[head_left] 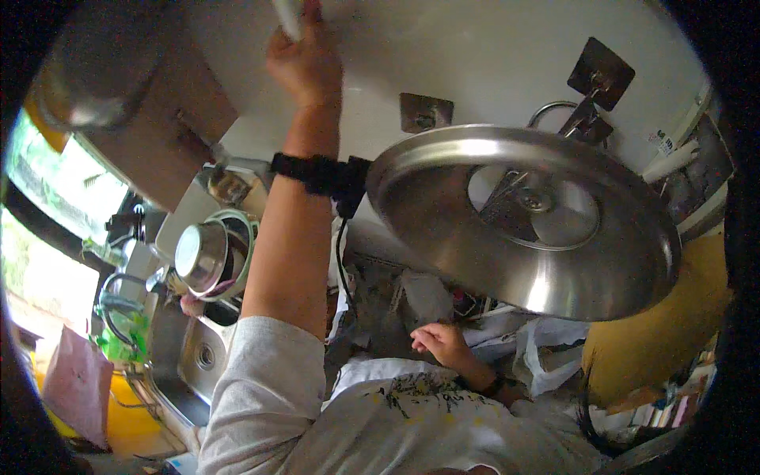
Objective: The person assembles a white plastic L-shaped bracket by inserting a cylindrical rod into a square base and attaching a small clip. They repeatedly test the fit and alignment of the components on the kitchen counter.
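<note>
My left hand [309,67] is raised high against the pale wall, its fingers wrapped round a white, handle-like piece [288,17]. The upper end of that piece runs out of view at the top edge. Down by my waist, my right hand [443,344] is loosely closed, and no object shows in it. Between and above the two hands hangs a large round steel pot lid [538,277] with a see-through centre. It is close to my left wrist's black strap, but I cannot tell whether they touch.
Metal hook plates [602,73] are fixed to the wall behind the lid. On the left are a steel sink [203,356], stacked metal bowls [202,257], a faucet [119,305] and a pink cloth [77,384]. A yellow-brown board [661,324] stands at the right, near plastic bags [546,356].
</note>
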`<action>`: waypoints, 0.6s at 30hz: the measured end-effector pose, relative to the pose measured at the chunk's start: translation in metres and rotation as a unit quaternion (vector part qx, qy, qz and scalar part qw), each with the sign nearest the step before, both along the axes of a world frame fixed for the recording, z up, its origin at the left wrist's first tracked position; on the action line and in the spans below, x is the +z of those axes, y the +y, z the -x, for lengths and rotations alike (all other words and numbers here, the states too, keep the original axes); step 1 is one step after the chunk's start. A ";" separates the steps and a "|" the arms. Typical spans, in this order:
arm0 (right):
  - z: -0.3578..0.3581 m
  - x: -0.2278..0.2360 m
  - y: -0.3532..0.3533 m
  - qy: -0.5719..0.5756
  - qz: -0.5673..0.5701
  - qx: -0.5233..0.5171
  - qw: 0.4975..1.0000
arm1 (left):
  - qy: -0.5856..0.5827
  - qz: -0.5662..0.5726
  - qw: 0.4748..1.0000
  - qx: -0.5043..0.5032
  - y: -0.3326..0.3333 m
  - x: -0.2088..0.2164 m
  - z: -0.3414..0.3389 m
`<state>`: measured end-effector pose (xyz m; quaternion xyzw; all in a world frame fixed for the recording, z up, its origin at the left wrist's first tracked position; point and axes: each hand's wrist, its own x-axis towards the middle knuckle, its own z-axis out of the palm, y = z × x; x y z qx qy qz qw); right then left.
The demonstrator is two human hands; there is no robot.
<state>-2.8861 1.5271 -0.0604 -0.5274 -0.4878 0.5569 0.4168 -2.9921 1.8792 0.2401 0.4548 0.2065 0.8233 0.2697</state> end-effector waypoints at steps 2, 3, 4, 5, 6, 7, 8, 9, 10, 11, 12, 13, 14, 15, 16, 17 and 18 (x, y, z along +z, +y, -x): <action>0.005 0.005 0.001 -0.044 -0.025 0.009 0.999 | 0.009 -0.002 1.000 -0.029 0.002 -0.002 0.005; 0.008 0.008 -0.001 -0.057 -0.035 0.005 0.998 | 0.028 0.013 0.998 -0.049 0.001 -0.003 0.007; 0.009 0.011 -0.003 -0.054 -0.075 0.009 0.996 | 0.047 0.020 0.996 -0.069 -0.001 -0.002 0.010; 0.011 0.014 -0.008 -0.041 -0.071 0.018 0.996 | 0.069 0.027 0.994 -0.086 -0.003 0.000 0.012; 0.011 0.016 -0.014 -0.034 -0.055 0.026 0.998 | 0.071 0.041 0.994 -0.075 -0.005 0.003 0.013; 0.011 0.015 -0.021 -0.050 -0.029 0.033 0.998 | 0.077 0.062 0.993 -0.065 -0.007 0.004 0.013; 0.009 0.013 -0.028 -0.050 -0.013 0.040 0.998 | 0.086 0.089 0.991 -0.055 -0.009 0.004 0.013; 0.006 0.010 -0.034 -0.063 -0.004 0.032 0.997 | 0.109 0.131 0.985 0.001 -0.010 0.004 0.012; 0.002 0.006 -0.038 -0.073 0.006 0.024 0.997 | 0.136 0.173 0.974 0.057 -0.009 0.006 0.011; -0.001 0.002 -0.041 -0.080 0.019 0.016 0.997 | 0.167 0.213 0.956 0.113 -0.009 0.008 0.009; -0.005 -0.002 -0.042 -0.044 0.011 0.003 0.999 | 0.170 0.185 0.954 0.166 -0.009 0.010 0.008; -0.008 -0.005 -0.041 -0.041 0.012 -0.026 0.999 | 0.176 0.162 0.947 0.216 -0.010 0.011 0.006; -0.011 -0.008 -0.038 -0.035 0.040 -0.033 0.998 | 0.173 0.171 0.953 0.180 -0.011 0.012 0.004; -0.011 -0.009 -0.036 0.015 0.033 -0.069 0.997 | 0.161 0.178 0.960 0.146 -0.013 0.016 0.004; -0.009 -0.010 -0.032 0.046 0.044 -0.084 0.994 | 0.154 0.182 0.952 0.190 -0.017 0.018 0.002; -0.008 -0.007 -0.033 0.006 0.018 -0.085 0.996 | 0.149 0.186 0.943 0.234 -0.021 0.020 -0.002; -0.007 -0.004 -0.032 -0.031 -0.011 -0.077 0.996 | 0.168 0.221 0.928 0.248 -0.026 0.025 -0.002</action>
